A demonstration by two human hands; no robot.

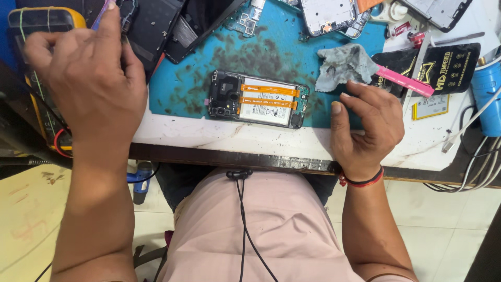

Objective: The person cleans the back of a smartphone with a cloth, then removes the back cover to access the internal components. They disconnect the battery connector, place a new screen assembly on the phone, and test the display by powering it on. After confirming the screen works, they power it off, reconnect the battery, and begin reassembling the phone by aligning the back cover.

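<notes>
An opened phone (258, 99) lies flat on the blue work mat (282, 49), its white battery and two orange flex cables exposed. My right hand (365, 128) rests on the mat just right of the phone, fingers loosely curled and apart, holding nothing; a red thread band circles its wrist. My left hand (86, 73) is raised at the far left over a yellow multimeter (44, 21). Its fingertips pinch a small purple-tipped part (104, 9) beside dark phone parts (151, 26). What that part is stays unclear.
A crumpled grey cloth (344, 65) and a pink tool (404, 81) lie right of the phone. More phone frames (329, 15) sit at the back. Black packets (449, 65), a blue bottle (488, 91) and white cables (469, 156) crowd the right side. Earphone wire (241, 209) hangs on my lap.
</notes>
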